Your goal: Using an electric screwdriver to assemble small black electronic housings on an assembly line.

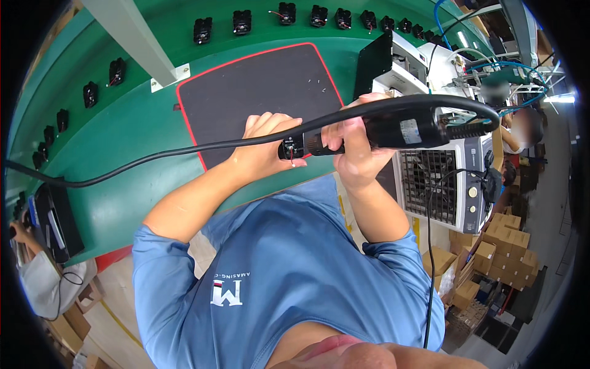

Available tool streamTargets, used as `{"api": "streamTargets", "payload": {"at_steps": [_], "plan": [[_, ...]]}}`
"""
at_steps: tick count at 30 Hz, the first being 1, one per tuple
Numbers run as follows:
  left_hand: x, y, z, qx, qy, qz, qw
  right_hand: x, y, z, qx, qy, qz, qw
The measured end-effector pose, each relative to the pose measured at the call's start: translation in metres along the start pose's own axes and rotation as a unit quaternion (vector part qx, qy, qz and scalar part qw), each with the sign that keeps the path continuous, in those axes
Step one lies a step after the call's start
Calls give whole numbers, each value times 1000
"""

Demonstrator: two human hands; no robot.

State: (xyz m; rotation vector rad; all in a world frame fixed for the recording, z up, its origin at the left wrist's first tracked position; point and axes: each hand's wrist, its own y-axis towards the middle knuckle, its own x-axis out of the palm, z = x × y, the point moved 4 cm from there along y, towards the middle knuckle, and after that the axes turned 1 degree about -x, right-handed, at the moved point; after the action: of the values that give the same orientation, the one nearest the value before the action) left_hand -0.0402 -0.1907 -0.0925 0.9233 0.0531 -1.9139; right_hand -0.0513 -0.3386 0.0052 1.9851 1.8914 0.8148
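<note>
Green table (123,206) spreading beneath both hands. Left hand (253,158) holding small black unit (292,147) with thin wires, grip curling snugly round it, just above near part of red-edged dark mat (258,86). Right hand (357,161) grasping black corded tool (399,128), grip wrapping fully; nose pointing at unit, contact uncertain. Black cable (221,146) passing across left hand. Similar units (242,23) lining far table side. Boxy fan (430,190) standing at right; cartons (511,251) sitting stacked farther off.
</note>
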Motion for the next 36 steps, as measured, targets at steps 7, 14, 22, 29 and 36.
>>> {"api": "streamTargets", "payload": {"at_steps": [7,14,22,29,36], "plan": [[4,-1,-5,-3,-24,-14,1000,1,-7,9,27,49,22,998],[-1,0,-1,13,4,5,1000,-2,-8,13,15,-10,-16,1000],[0,0,-2,12,-5,17,1000,0,-13,17,25,-1,3,1000],[-2,2,-2,28,-1,27,999,-5,-14,31,56,90,20,994],[4,2,-9,7,25,-9,1000,-15,0,10,20,34,-1,999]]}}
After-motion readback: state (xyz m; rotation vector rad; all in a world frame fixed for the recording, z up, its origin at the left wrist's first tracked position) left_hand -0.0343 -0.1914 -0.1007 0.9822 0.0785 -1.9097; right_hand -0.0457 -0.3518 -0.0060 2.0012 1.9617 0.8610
